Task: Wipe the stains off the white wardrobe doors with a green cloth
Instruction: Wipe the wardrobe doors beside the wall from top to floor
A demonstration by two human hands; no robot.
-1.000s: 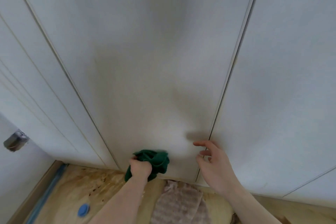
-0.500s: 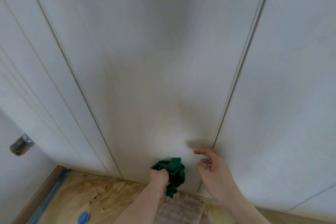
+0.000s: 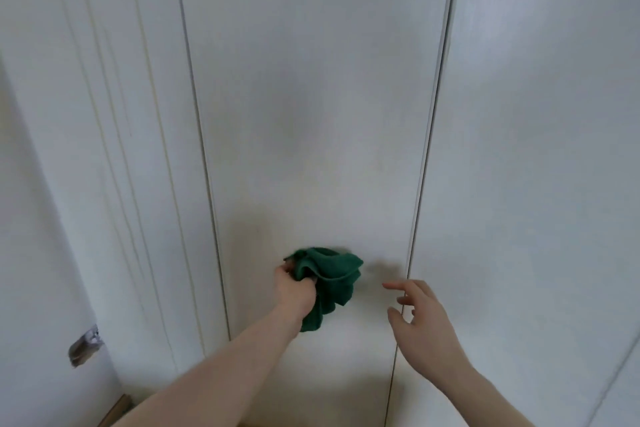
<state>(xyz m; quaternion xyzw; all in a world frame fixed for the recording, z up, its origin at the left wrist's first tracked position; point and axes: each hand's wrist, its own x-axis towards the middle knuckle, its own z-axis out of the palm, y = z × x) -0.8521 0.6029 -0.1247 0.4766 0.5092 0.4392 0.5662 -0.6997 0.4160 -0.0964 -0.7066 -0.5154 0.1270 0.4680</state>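
Left hand grips a bunched green cloth against the white wardrobe door (lower centre); right hand hovers, fingers relaxed.

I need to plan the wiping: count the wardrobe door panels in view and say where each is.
3. The left door, the middle door where the left hand presses the green cloth, and the right door. More may lie outside the frame.
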